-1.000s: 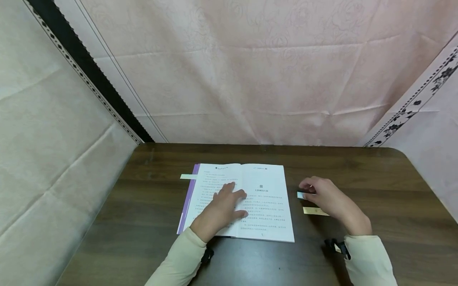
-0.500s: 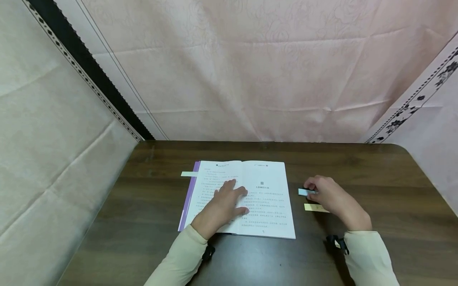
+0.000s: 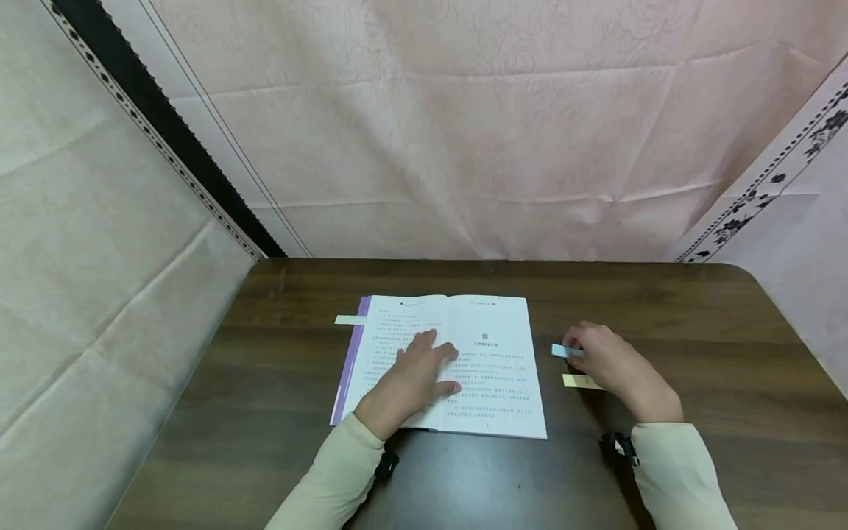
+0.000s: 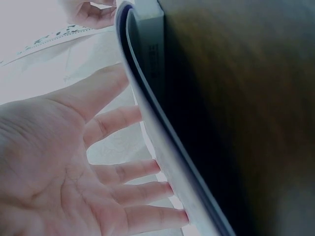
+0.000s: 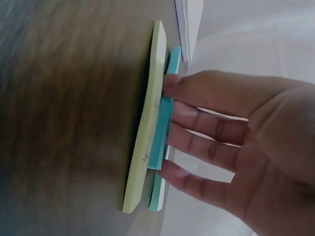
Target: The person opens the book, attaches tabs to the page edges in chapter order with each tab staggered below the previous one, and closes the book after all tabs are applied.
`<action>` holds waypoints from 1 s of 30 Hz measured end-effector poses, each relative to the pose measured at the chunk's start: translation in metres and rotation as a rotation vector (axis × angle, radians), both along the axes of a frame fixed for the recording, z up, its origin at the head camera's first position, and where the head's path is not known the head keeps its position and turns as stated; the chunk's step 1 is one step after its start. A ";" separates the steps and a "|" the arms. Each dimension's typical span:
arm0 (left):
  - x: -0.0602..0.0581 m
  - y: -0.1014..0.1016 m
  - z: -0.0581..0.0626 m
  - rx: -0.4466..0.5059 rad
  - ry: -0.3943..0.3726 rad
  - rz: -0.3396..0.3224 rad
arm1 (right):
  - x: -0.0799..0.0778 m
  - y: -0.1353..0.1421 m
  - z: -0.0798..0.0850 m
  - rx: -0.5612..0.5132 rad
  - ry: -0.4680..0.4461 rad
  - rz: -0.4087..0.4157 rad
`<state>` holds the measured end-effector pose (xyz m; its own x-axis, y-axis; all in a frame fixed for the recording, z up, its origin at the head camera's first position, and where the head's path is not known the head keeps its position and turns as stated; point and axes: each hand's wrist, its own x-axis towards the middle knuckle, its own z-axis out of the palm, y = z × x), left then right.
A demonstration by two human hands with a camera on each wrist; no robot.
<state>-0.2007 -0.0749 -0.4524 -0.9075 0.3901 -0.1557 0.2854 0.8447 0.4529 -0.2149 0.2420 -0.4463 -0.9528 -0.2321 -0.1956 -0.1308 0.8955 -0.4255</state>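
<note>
Centrally on the wood-grained table [image 3: 464,482], an open book [image 3: 493,383] lies with both printed pages facing up, a strip of purple cover [image 3: 350,368] showing along its left side. A pale paper tab [image 3: 349,320] projects beyond that side near the upper corner. The left hand [image 3: 411,379] rests across the book with a released grip: its fingers are spread, their tips touch the paper, and the hand hides part of the left page's text and the lower middle fold.

To the right of the book, and apart from it, the right hand [image 3: 612,361] has its grip closed on a blue sticky-note pad [image 3: 559,351], pinched between thumb and fingers. Whether this pad is touching the table cannot be told. A yellow sticky-note pad [image 3: 583,381] lies just beside it, on the side nearer the person; the right hand covers the right-hand ends of both in the head view. The right wrist view shows the yellow pad in front of the blue one, and a green sticky-note pad [image 5: 156,194] behind, largely obscured by the blue pad and the fingers.

Both arms wear light sleeves [image 3: 682,471] and black wristbands [image 3: 386,465]. Beyond the table's far edge hangs a creased pinkish cloth [image 3: 424,147]; a paler cloth [image 3: 99,294] occupies the left.
</note>
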 end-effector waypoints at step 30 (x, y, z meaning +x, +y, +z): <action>0.000 -0.010 0.010 -0.045 0.072 -0.052 | 0.037 -0.126 0.000 -0.048 0.202 0.253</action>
<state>-0.2012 -0.0846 -0.4423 -0.8957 0.4311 -0.1089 0.3600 0.8468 0.3916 -0.1778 0.1163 -0.4463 -0.8822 -0.4707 0.0086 -0.4327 0.8034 -0.4091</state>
